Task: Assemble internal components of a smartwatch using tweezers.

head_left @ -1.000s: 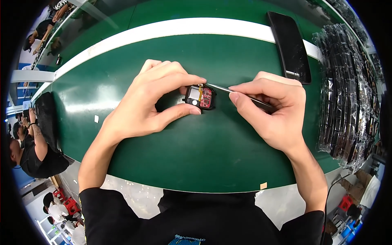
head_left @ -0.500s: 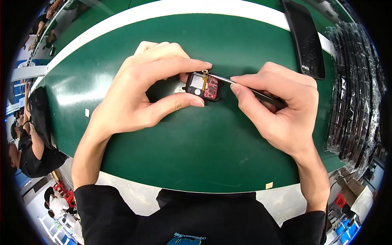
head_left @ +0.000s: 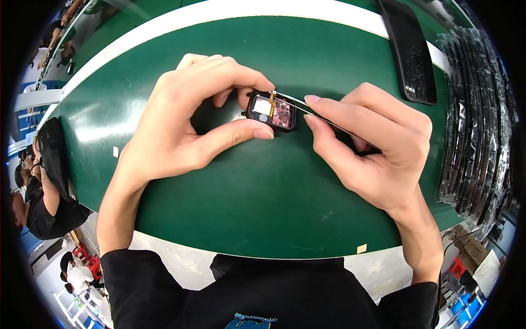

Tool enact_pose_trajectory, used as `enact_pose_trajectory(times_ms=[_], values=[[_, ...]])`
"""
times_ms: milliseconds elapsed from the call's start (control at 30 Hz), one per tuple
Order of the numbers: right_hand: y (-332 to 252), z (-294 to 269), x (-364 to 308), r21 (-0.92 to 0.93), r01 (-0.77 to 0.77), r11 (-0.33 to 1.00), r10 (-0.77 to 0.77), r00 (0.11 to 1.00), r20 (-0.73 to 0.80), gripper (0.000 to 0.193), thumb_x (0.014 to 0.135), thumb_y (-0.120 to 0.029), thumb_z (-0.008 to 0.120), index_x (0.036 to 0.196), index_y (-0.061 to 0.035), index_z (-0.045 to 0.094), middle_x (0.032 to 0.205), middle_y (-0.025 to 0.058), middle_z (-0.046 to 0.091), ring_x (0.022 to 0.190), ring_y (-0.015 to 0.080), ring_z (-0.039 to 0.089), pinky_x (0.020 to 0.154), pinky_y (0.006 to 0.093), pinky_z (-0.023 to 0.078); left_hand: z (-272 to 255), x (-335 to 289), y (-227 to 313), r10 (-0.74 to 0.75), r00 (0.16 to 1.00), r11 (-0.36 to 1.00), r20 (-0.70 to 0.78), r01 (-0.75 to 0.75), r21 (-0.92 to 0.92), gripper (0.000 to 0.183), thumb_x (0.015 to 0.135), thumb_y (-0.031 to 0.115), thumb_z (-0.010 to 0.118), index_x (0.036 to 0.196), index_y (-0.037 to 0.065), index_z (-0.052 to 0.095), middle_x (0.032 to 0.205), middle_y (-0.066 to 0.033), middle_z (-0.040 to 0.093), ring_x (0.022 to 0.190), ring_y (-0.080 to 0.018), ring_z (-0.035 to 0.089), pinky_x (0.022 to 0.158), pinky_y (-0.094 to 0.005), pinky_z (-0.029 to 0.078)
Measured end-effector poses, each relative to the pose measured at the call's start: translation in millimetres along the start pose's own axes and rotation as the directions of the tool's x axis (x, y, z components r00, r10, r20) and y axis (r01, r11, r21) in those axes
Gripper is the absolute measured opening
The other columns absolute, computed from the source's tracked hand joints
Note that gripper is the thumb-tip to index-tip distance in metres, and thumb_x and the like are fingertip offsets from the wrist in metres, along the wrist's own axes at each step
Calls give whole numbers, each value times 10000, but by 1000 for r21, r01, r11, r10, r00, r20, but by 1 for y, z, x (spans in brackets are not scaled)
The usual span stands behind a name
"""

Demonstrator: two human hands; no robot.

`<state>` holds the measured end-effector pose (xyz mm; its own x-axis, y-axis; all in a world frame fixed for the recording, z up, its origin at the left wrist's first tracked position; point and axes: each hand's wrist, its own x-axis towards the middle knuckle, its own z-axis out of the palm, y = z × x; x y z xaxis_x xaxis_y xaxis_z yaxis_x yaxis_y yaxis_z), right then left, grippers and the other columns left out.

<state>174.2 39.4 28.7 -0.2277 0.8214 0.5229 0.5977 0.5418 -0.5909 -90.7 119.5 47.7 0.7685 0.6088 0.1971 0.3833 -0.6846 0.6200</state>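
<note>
Between the thumb and fingers of my left hand point(head_left: 181, 120) is a small black electronic device housing point(head_left: 290, 128), lying open side up at the table's middle. Inside it show a red circuit board point(head_left: 283, 113), a silver rectangular part point(head_left: 262, 105) and a narrow yellow strip point(head_left: 271, 104) between them. My right hand point(head_left: 378, 142) pinches a pair of slim metal tweezers point(head_left: 293, 99) from the right. Their prongs stand slightly apart, tips at the housing's far edge, near my left index fingertip. Whether the tips grip anything is too small to tell.
The green table point(head_left: 263, 203) has a white strip point(head_left: 246, 12) along its far side. A black tray-like object point(head_left: 408, 55) lies at the far right, beside a stack of clear plastic trays point(head_left: 474, 131). A black mesh item point(head_left: 53, 156) and a co-worker point(head_left: 49, 203) are at the left.
The tweezers' prongs have spread apart. The housing has shifted slightly and tilted, and my left index finger has drawn a little to the left.
</note>
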Motion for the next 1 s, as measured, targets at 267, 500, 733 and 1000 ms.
enact_pose_trajectory(times_ms=[267, 500, 733, 1000], values=[[-4, -1, 2, 147, -104, 984, 99, 994, 40, 204, 827, 70, 851, 1023, 14, 859, 698, 40, 670, 555, 91, 541, 508, 257, 352, -8, -2, -16, 4, 999, 990, 48, 3, -140, 558, 733, 275, 969, 1191, 3, 802, 986, -62, 748, 811, -187, 509, 826, -342, 430], [-2, -4, 5, 237, -169, 957, 147, 983, 110, 153, 842, 48, 843, 992, 20, 856, 668, 53, 660, 561, 102, 549, 515, 275, 347, -13, -1, -18, 10, 995, 987, 103, 7, -162, 587, 752, 350, 968, 1192, -4, 808, 1039, -68, 774, 823, -178, 501, 823, -330, 411], [-3, -5, 5, 212, -159, 964, 135, 983, 125, 159, 831, 57, 837, 983, 15, 857, 673, 53, 660, 564, 99, 551, 515, 276, 347, -13, 0, -16, 39, 992, 992, 123, -24, -124, 579, 776, 388, 945, 1191, 9, 807, 1057, -62, 783, 815, -171, 515, 836, -327, 398], [-2, -4, 4, 220, -169, 961, 139, 980, 142, 157, 833, 61, 834, 981, 16, 857, 675, 51, 662, 562, 98, 548, 514, 273, 345, -14, 0, -14, 49, 989, 994, 137, -34, -104, 570, 787, 396, 933, 1189, 12, 808, 1062, -65, 782, 824, -174, 538, 841, -327, 397]])
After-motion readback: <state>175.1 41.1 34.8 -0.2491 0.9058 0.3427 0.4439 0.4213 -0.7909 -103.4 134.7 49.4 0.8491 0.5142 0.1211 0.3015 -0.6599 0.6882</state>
